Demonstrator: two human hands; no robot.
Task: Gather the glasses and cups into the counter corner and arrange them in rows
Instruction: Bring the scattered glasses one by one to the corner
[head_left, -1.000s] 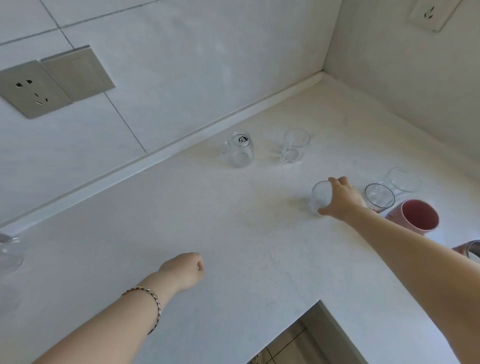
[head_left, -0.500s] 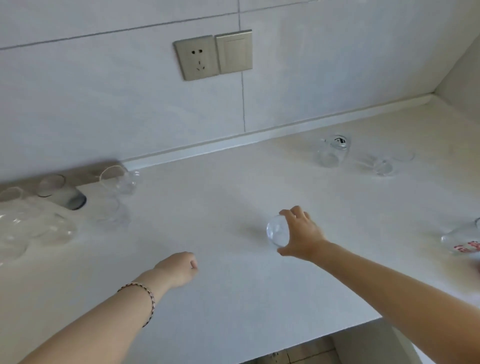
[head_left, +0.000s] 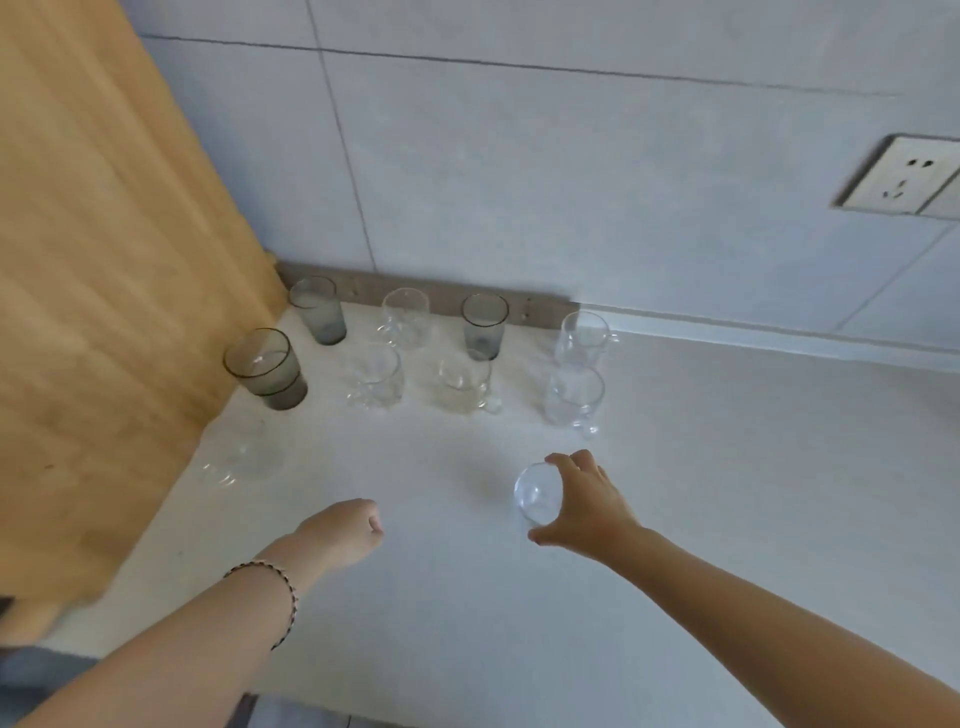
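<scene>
My right hand (head_left: 587, 506) grips a small clear glass (head_left: 537, 492) just above the white counter (head_left: 467, 613), in front of the corner group. In that corner stand two rows of glasses: at the back a smoky tumbler (head_left: 318, 310), a clear mug (head_left: 406, 318), another smoky tumbler (head_left: 484, 325) and a clear glass (head_left: 584, 338). The front row has a smoky tumbler (head_left: 266, 370), a clear glass (head_left: 375, 378), a clear mug (head_left: 464, 382) and a clear glass (head_left: 574, 397). Another clear glass (head_left: 240, 452) lies blurred at the left. My left hand (head_left: 345, 530) hovers curled over the counter, holding nothing.
A wooden panel (head_left: 93, 291) closes the corner on the left. The tiled wall (head_left: 571, 171) behind carries a socket (head_left: 901, 182) at the right. The counter's front edge runs along the bottom of the view.
My right hand has carried the small clear glass leftward along the counter to the corner group. My view has swung left with it. The left hand stayed curled.
</scene>
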